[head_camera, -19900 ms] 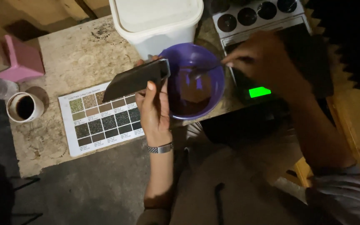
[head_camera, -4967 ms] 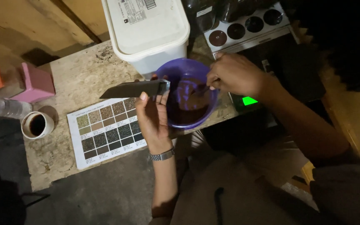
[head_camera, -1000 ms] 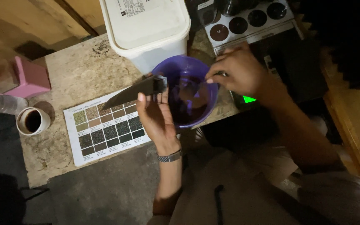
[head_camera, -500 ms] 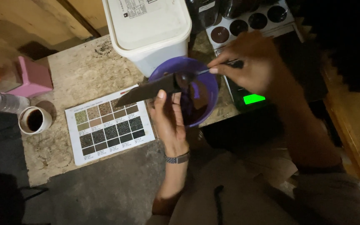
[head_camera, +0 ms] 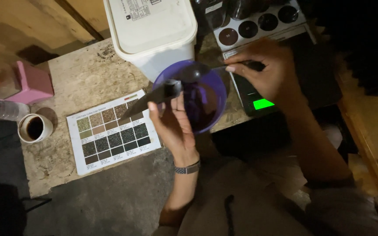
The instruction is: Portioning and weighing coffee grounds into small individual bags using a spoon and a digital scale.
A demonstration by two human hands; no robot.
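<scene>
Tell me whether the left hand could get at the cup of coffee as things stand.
Probably not: the left hand is full, holding a phone. The way to the cup looks open.

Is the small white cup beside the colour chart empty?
No. The white cup, left of the colour chart, holds a dark liquid.

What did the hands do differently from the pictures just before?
The right hand lifted its spoon from inside the purple bowl up to the rim. The left hand slid its dark phone over the bowl's left edge. The colour chart, cup and white tub stayed put.
</scene>
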